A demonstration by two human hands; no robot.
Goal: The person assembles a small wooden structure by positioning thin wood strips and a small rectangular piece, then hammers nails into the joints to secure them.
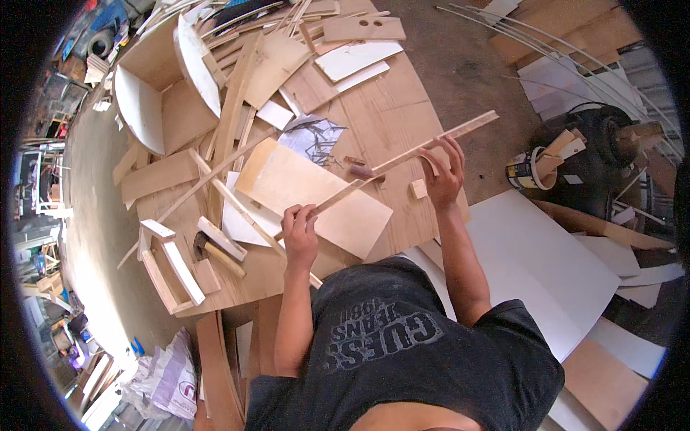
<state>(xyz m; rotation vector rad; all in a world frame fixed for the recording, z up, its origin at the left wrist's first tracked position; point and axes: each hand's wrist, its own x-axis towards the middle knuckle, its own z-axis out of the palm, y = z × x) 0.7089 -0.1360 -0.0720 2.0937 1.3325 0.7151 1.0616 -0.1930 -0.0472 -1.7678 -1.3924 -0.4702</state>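
My left hand [298, 226] is closed around a short wooden strip [338, 198], which slants up and to the right. In my right hand [445, 172], fingers grip a longer wooden strip [474, 125] that runs on in nearly the same line. Their ends come close above the table; whether they touch I cannot tell. Below the short strip lies a pale rectangular board [316, 194]. Beyond it is a pile of nails [316, 140] on paper. A small brown piece [361, 172] sits near the strips' ends, and a small wood block [418, 189] near my right hand.
A hammer [224, 258] and a small wooden frame [190, 276] lie at the table's near left. An open box with curved white sides [140, 108] stands far left, beside heaped boards. Right of the table are a bucket of offcuts [528, 172] and a white sheet [539, 251].
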